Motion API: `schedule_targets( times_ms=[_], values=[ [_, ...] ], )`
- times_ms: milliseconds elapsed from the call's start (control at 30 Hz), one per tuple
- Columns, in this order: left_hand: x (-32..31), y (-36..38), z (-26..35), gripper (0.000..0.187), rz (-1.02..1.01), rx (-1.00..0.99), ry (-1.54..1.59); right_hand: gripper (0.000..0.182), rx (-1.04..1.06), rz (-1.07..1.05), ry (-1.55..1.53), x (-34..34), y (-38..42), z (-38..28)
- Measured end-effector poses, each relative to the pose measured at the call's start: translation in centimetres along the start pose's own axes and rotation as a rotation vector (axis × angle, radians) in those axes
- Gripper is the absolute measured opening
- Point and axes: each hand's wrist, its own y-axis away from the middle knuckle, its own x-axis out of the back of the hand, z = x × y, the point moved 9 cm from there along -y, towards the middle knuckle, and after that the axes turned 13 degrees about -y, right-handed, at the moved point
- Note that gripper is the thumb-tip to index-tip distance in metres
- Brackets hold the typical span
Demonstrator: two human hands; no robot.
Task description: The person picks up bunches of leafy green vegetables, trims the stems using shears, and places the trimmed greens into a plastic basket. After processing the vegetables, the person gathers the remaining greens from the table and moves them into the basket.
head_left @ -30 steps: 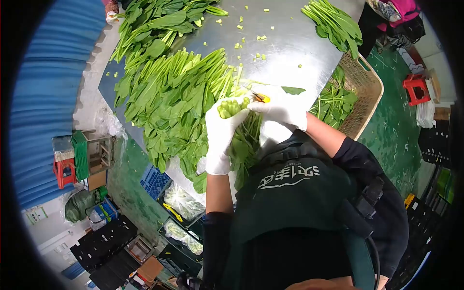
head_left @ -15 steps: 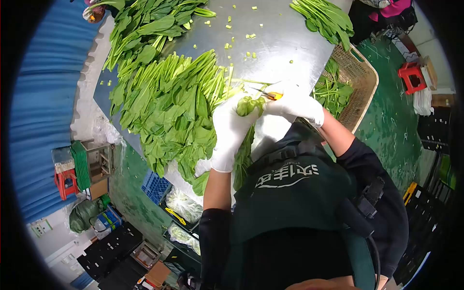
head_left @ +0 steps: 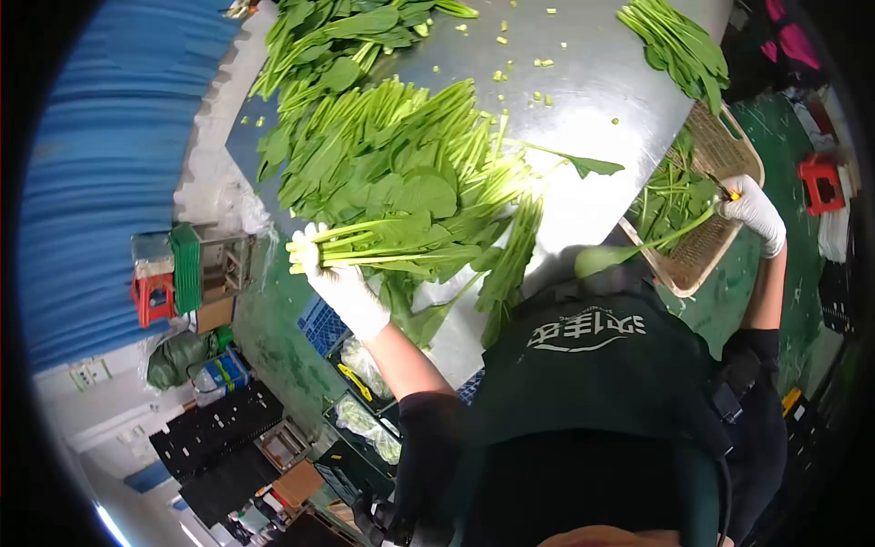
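My left hand (head_left: 342, 290), in a white glove, is closed around the cut stem ends of a bunch of leafy greens (head_left: 401, 244), its leaves pointing right over the table edge. At the far right my right hand (head_left: 758, 217), also gloved, is closed on a small knife with an orange-yellow handle (head_left: 732, 194) and a single leafy stalk (head_left: 679, 232). That stalk hangs down to the left across the rim of the brown plastic basket (head_left: 743, 150). Trimmed leaves and stems (head_left: 670, 196) lie inside the basket.
A large pile of greens (head_left: 365, 150) covers the left of the metal table (head_left: 602, 82). One bunch (head_left: 679, 50) lies at the far right corner. Small stem cuttings and a loose stalk (head_left: 583, 164) are scattered about. Crates with bagged vegetables (head_left: 369, 424) stand below on the left.
My hands were together over the table's near edge and have spread apart. The left moved left with the bunch; the right moved out beside the basket with the knife and a stalk.
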Motion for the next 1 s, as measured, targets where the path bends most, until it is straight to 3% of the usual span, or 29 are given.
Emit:
schedule_targets(
  times_ms=[33,100,133,200,267,333,400,433,467,500,533,567,600,667,700,733,767,833,867,900,933,967,1000],
  values=[
    [0.9,-0.2,0.3,0.041,0.010,-0.019,-0.003,0.019,0.016,-0.015,0.005,0.1,-1.0,1.3],
    [0.8,-0.1,1.2,0.035,-0.109,-0.099,0.111,0.034,0.271,0.386,0.458,2.4,-1.9,0.7],
    [0.9,0.1,1.3,0.035,-0.100,-0.108,0.110,0.048,0.225,0.449,0.551,2.1,-2.4,0.0],
    [-1.5,0.9,1.3,0.035,-0.332,-0.104,0.252,0.050,0.390,0.492,0.454,0.3,-3.8,-2.0],
    [-2.9,2.2,1.3,0.035,-0.332,-0.103,0.252,0.049,0.522,0.388,0.275,-3.4,-4.9,-5.6],
    [-3.8,3.1,0.6,0.035,-0.260,-0.073,0.187,0.044,0.510,0.289,0.179,-8.5,-4.5,-10.5],
    [-5.3,4.3,-1.2,0.038,-0.235,-0.031,0.104,0.054,0.586,-0.193,-0.495,-15.2,-4.8,-12.9],
    [-7.3,5.6,-2.6,0.040,-0.203,0.068,0.029,0.063,0.468,-0.511,-0.448,-21.5,-11.7,-8.0],
    [-9.3,6.7,-4.9,0.041,-0.186,0.175,-0.032,0.065,0.923,-0.524,-0.473,-20.9,-3.8,-15.9],
    [-10.4,7.6,-7.2,0.042,-0.210,0.271,-0.034,0.070,0.764,-0.324,-0.080,-21.8,-2.2,-18.9],
    [-11.6,8.4,-9.1,0.038,-0.181,0.340,-0.084,0.075,0.504,-0.485,-0.304,-22.0,0.0,-20.0],
    [-13.1,9.2,-10.4,0.034,-0.169,0.378,-0.065,0.076,0.963,-0.367,-0.113,-24.1,-2.0,-19.5],
    [-14.3,9.9,-11.4,0.030,-0.149,0.408,-0.057,0.074,1.043,-0.403,-0.254,-25.6,-3.6,-18.5],
    [-17.3,11.6,-12.6,0.022,-0.112,0.457,-0.108,0.055,0.786,-0.677,-0.424,-27.2,-5.6,-16.0],
    [-17.9,11.4,-14.5,0.015,-0.243,0.468,-0.096,0.051,0.629,-0.689,-0.348,-26.8,-6.3,-15.0],
    [-18.3,12.0,-16.0,0.021,-0.224,0.558,-0.084,0.047,0.468,-0.704,-0.272,-26.3,-6.9,-13.6],
    [-18.9,12.9,-16.9,0.027,-0.238,0.609,-0.141,0.047,0.464,-0.694,-0.273,-25.0,-7.6,-13.0],
    [-21.0,14.3,-17.8,0.041,-0.327,0.658,-0.154,0.041,0.396,-0.536,-0.109,-21.7,-10.8,-10.4],
    [-19.6,13.5,-19.4,0.043,-0.494,0.553,-0.454,0.039,0.520,-0.433,-0.309,-18.9,-11.8,-10.8],
    [-19.1,13.6,-19.5,0.041,-0.414,0.583,-0.452,0.037,0.482,-0.333,-0.135,-14.6,-11.6,-12.3],
    [-18.5,13.5,-19.5,0.039,-0.329,0.608,-0.452,0.036,0.338,-0.278,-0.157,-12.0,-13.8,-11.0],
    [-18.2,13.1,-19.0,0.039,-0.431,0.545,-0.524,0.035,0.334,-0.108,-0.055,-8.2,-16.0,-10.2],
    [-17.5,12.9,-18.5,0.039,-0.432,0.544,-0.524,0.038,0.146,0.012,0.165,-4.3,-17.2,-10.3]
  ],
)
